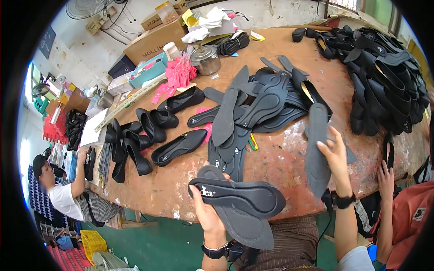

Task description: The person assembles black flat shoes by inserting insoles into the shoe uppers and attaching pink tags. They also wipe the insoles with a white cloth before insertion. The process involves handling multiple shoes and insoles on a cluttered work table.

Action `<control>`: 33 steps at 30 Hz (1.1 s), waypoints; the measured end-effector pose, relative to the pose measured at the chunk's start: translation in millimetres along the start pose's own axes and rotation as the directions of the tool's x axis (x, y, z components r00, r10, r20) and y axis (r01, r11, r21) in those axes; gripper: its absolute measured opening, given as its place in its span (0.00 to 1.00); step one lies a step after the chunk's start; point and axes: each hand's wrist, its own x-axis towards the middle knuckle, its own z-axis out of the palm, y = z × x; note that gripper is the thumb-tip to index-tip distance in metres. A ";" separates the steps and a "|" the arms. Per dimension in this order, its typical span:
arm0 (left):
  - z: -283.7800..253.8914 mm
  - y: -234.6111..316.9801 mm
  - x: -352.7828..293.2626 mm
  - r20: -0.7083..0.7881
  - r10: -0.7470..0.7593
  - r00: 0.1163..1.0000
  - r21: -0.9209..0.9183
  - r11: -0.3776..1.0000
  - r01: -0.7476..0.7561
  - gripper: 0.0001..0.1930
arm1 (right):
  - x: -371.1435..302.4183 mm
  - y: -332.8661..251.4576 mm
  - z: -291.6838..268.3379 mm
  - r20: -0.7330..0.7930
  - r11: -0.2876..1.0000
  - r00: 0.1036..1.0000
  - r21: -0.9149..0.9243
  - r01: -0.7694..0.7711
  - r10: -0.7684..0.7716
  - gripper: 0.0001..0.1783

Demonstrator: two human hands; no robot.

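Two bare hands are holding shoe insoles at the near side of the table [275,158]; the left hand [209,217] is gripping a crossed stack, its thumb bearing on the narrow heel end of the black insole [242,198] on top, its other fingers mostly hiding underneath; that black insole is running nearly crosswise, its heel end sitting at the left thumb and its broad toe end pointing right, toward the right forearm; the lower insole [248,230] is slanting beneath it, heel up and to the left, toe down and to the right, so the two long axes are crossing rather than matching; the right hand [336,156] is closing its fingers on the right edge of a plain grey insole [316,158], though how the digits are dividing between front and back is hard to tell; this grey insole is standing almost lengthwise to the view, narrow end away from the wearer and tapering end toward the wearer, its axis lying steeply across that of the black insole; it is hanging to the right of the left hand's stack and farther forward, near its toe end but apart from it; the insole pile [271,92] is lying beyond and between both hands, the right hand being the nearer in depth.
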 end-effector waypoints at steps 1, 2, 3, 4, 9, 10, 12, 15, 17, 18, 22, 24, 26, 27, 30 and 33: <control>-0.2 -2.2 0.7 0.058 -0.035 0.998 -0.020 0.999 0.036 0.31 | -0.7 0.2 3.6 -0.042 0.894 0.989 -0.434 0.107 -0.138 0.38; 0.3 -6.2 1.2 0.010 -0.070 0.998 -0.011 0.998 0.070 0.32 | -2.0 -0.3 11.8 -0.014 0.624 0.921 -0.739 0.253 -0.390 0.42; 0.9 -9.7 1.2 -0.026 -0.088 0.996 0.006 0.996 0.089 0.33 | -8.4 -2.8 21.7 0.140 0.299 0.757 -0.861 0.412 -0.638 0.44; 1.5 -12.9 1.5 -0.043 -0.105 0.994 0.028 0.994 0.106 0.33 | -19.5 -8.4 30.4 0.212 0.409 0.795 -0.766 0.496 -0.568 0.44; 2.9 -25.1 -9.8 0.081 -0.258 0.963 0.006 0.966 0.258 0.32 | -75.4 -20.2 83.0 0.760 0.694 0.607 -0.307 0.651 -0.233 0.50; 1.6 -27.6 -13.7 0.018 -0.255 0.967 0.086 0.964 0.252 0.26 | -77.2 -19.6 85.7 0.717 0.732 0.664 -0.333 0.594 -0.213 0.50; -5.0 -28.3 -20.7 0.131 -0.240 0.962 0.469 0.870 0.153 0.20 | -79.6 -15.4 88.8 0.688 0.730 0.692 -0.353 0.584 -0.221 0.51; -18.1 -26.4 -22.8 0.186 -0.367 0.911 0.770 0.631 0.097 0.17 | -74.9 -9.5 82.3 0.677 0.688 0.704 -0.408 0.601 -0.214 0.50; -25.2 -26.7 -18.7 0.130 -0.426 0.895 0.920 0.390 0.052 0.23 | -74.7 -7.8 77.0 0.702 0.687 0.701 -0.449 0.572 -0.125 0.50; -27.8 -25.1 -18.0 0.239 -0.403 0.883 0.924 0.374 -0.080 0.21 | -75.3 -7.3 75.9 0.695 0.663 0.702 -0.454 0.595 -0.154 0.50; -26.2 -22.9 -13.1 0.301 -0.395 0.868 0.938 0.286 -0.196 0.22 | -82.8 -11.2 75.8 0.624 0.772 0.764 -0.400 0.493 -0.164 0.50; -20.6 -20.9 -12.3 0.282 -0.374 0.884 0.929 0.337 -0.154 0.23 | -84.6 -14.7 77.2 0.587 0.805 0.788 -0.369 0.464 -0.186 0.49; -14.4 -17.8 -10.9 0.278 -0.395 0.876 0.897 0.433 -0.089 0.26 | -83.9 -18.1 78.7 0.580 0.821 0.795 -0.358 0.444 -0.177 0.47; -11.6 -15.8 -9.7 0.244 -0.423 0.872 0.876 0.483 -0.011 0.27 | -82.8 -19.4 79.4 0.575 0.828 0.800 -0.357 0.432 -0.170 0.46; -5.2 -10.2 -7.2 0.278 -0.410 0.868 0.787 0.616 0.039 0.32 | -78.5 -20.3 82.3 0.533 0.830 0.792 -0.267 0.490 -0.297 0.44; -2.2 -7.1 -6.4 0.335 -0.407 0.850 0.728 0.684 0.041 0.34 | -74.2 -15.4 83.1 0.346 0.953 0.920 -0.165 0.254 -0.185 0.39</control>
